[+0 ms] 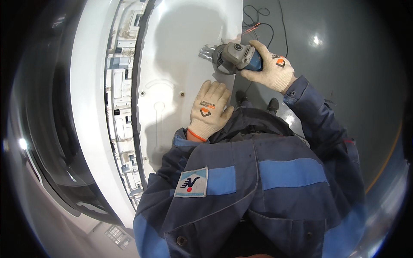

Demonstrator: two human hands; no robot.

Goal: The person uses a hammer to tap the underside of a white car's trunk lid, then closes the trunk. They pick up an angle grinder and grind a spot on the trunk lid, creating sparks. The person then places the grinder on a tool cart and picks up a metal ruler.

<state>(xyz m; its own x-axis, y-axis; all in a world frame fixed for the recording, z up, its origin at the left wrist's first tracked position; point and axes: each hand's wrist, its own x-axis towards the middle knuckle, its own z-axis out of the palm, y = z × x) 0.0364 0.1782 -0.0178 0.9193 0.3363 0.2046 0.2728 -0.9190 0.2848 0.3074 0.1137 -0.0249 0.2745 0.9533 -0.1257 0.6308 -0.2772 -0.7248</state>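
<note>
My right hand (273, 66), in a cream work glove, wraps round the blue body of an angle grinder (236, 54). Its grey head and round disc lie over the edge of a white car body panel (172, 47). Beside the disc is a shiny, bare-looking patch (207, 52) on the panel; whether the disc touches it I cannot tell. My left hand (211, 105), gloved alike, rests flat near the panel's edge with fingers stretched out and thumb apart, holding nothing.
Dark cables (269, 28) curl on the grey floor (335, 56) beyond the grinder, with a few orange streaks near them. Left of the panel runs a gap with white metal structure (120, 86), then a white body edge (88, 86) and dark glass (51, 116).
</note>
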